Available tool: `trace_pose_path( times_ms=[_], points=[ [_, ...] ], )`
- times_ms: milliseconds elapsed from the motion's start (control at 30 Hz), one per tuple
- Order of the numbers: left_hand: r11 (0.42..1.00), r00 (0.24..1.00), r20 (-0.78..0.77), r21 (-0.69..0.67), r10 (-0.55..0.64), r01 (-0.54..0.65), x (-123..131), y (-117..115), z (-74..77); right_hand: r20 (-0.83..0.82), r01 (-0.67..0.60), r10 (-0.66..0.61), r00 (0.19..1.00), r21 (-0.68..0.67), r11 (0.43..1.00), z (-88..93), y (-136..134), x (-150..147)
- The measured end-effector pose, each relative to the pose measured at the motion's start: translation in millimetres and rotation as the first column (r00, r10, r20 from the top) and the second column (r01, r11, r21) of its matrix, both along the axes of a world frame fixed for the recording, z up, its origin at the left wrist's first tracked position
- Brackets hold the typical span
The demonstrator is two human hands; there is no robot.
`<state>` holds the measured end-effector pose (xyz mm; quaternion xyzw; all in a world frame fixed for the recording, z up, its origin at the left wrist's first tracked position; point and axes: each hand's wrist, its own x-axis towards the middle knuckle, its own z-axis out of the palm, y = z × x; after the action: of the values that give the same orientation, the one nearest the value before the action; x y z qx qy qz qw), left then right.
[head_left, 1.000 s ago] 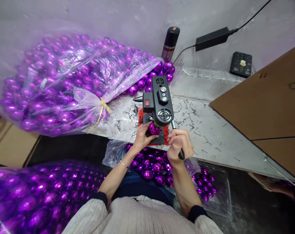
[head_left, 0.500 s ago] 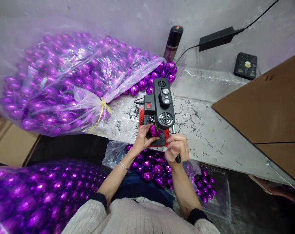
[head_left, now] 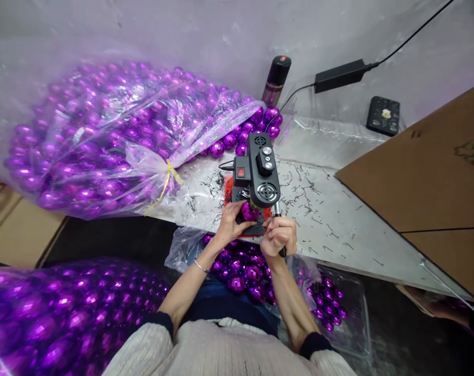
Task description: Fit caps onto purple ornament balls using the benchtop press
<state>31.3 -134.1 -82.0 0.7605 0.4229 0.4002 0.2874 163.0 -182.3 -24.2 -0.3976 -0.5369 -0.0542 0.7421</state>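
Beneath the front end of a small black drill press, my left hand grips a shiny purple faceted ball between thumb and fingers. The ball rests at the machine's black base, which sits on a red mat. My right hand is closed around the machine's lever, a metal rod with a black handle. The machine's head hides the top of the ball and whatever touches it there.
A tied clear bag of purple balls lies at the left. Many more balls are in plastic at my lap, some in a clear tray. Dark shavings litter the table. A spray can and cardboard stand behind and right.
My right hand and the lever have shifted slightly left and inward. My left hand keeps the ball at the same place under the machine. The camera view has shifted a little.
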Motion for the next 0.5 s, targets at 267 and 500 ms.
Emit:
trace_pose_path(
  times_ms=[267,500],
  points=[
    [1.000,1.000,0.026,-0.024,-0.006,0.007,4,4,0.7,0.022,0.031,-0.028,0.999,-0.103,0.994,36.3,-9,4],
    [0.968,0.996,-0.051,0.237,-0.078,0.088,-20,-32,-4.5,0.051,0.010,0.002,0.999,-0.231,0.973,91.5,-16,7]
  ],
)
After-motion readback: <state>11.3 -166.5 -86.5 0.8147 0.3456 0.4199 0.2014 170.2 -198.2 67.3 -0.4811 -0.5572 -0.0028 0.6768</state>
